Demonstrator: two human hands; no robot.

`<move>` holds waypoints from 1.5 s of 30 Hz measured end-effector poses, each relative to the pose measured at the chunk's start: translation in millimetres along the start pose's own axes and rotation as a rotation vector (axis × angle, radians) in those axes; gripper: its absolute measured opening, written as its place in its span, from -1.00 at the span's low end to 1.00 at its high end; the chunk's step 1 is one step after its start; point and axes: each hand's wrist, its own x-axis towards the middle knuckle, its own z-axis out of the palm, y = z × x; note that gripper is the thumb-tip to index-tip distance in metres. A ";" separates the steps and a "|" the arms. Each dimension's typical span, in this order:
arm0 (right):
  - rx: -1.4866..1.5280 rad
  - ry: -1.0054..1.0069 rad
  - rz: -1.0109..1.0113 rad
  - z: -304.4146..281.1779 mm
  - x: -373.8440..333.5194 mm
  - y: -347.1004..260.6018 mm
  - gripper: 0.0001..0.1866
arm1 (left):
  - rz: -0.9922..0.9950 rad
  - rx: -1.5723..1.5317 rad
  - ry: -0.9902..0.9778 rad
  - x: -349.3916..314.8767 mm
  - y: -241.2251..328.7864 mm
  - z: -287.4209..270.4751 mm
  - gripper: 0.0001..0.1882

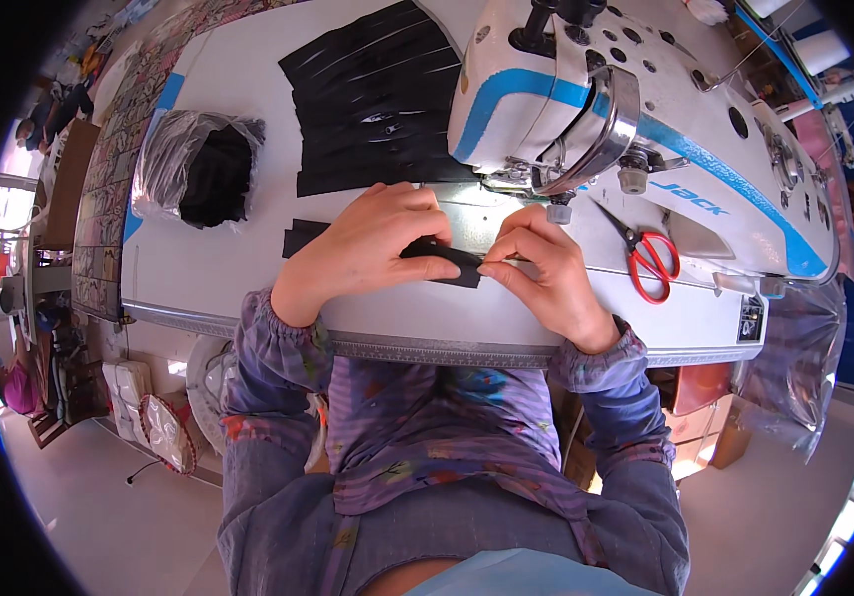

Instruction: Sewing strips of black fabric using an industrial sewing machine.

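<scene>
A black fabric strip [462,275] lies across the front of the sewing table, just before the lit needle area of a white and blue sewing machine [536,109]. My left hand [367,248] is closed on the strip, thumb on top and fingers bent over it. At the strip's right end, my right hand [546,273] pinches the edge between thumb and fingertips. Part of the strip is hidden under my left hand, and its left end shows beyond the wrist. Several flat black strips [372,104], one with a small metal zipper pull, lie side by side behind my left hand.
Red-handled scissors [653,266] lie right of my right hand, beside the machine. A clear plastic bag [163,164] with black material inside stands at the left. A ruler strip [427,351] runs along the table's front edge. Cartons [700,427] stand below at the right.
</scene>
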 end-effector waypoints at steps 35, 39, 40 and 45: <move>-0.579 0.185 -0.118 16.0 3.2 11.9 -0.64 | 0.078 0.422 0.320 12.4 0.4 35.1 -0.71; -0.567 0.190 -0.119 16.2 2.9 10.4 -0.64 | 0.070 0.407 0.311 12.8 -2.0 36.3 -0.70; -0.567 0.189 -0.119 16.0 3.0 10.3 -0.64 | 0.070 0.407 0.311 13.4 -2.5 36.2 -0.70; -0.576 0.189 -0.117 15.6 2.9 11.2 -0.65 | 0.075 0.405 0.325 16.2 -4.6 36.1 -0.69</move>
